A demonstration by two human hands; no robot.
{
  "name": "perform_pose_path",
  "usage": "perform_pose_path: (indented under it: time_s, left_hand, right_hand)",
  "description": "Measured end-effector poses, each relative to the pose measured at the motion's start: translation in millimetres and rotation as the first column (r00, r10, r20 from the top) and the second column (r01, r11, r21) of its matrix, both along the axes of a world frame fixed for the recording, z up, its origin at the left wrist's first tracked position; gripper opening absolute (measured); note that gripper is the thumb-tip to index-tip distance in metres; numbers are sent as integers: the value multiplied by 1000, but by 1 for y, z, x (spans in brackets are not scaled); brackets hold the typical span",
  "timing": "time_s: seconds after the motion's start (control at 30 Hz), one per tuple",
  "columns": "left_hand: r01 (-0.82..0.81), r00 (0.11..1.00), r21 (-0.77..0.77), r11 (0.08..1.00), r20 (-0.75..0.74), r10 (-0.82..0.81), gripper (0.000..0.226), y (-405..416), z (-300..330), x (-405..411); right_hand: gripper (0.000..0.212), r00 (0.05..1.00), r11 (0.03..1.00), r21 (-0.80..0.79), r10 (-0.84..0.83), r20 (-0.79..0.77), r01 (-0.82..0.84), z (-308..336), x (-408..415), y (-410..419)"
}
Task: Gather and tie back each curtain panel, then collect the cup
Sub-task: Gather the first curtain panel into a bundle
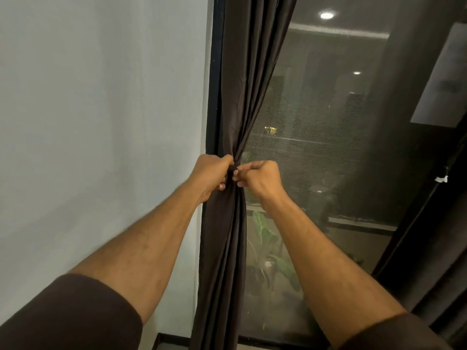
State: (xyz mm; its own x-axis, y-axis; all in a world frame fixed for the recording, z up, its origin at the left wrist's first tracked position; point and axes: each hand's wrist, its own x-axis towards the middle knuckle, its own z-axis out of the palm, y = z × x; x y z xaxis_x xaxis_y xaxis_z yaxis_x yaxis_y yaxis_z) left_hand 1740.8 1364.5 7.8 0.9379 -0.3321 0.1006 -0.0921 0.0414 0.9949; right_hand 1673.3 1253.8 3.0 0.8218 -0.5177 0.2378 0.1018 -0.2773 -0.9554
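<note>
A dark brown curtain panel (pixel 249 79) hangs at the left side of the window, bunched into a narrow waist at mid height. My left hand (pixel 212 173) grips the gathered cloth from the left at that waist. My right hand (pixel 257 176) meets it from the right, its fingertips pinching a dark tie (pixel 234 170) that wraps the bunch. Below the hands the panel falls in tight folds to the floor. No cup is in view.
A pale wall (pixel 101 122) fills the left. The window (pixel 316 147) with a mesh screen shows plants (pixel 267 236) outside and room reflections. A second dark curtain (pixel 434 261) hangs at the right edge. The black window frame (pixel 214 97) runs behind the panel.
</note>
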Motion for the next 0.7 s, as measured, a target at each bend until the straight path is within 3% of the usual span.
perform_pose_path:
  time_s: [0.1, 0.37, 0.5, 0.7]
  left_hand:
    - [39, 999, 7, 999, -15, -39, 12, 5, 1, 4]
    - [192, 976, -34, 981, -103, -194, 15, 24, 1, 22]
    - [230, 963, -47, 972, -131, -234, 19, 26, 1, 29]
    - [332, 937, 32, 943, -125, -325, 19, 38, 8, 37]
  right_hand:
    - [15, 1000, 993, 118, -8, 18, 6, 10, 1, 3]
    - [7, 967, 949, 311, 118, -227, -43, 20, 10, 0]
    - [7, 957, 918, 393, 162, -242, -55, 23, 18, 6]
    - [12, 989, 970, 235, -34, -146, 68, 26, 28, 10]
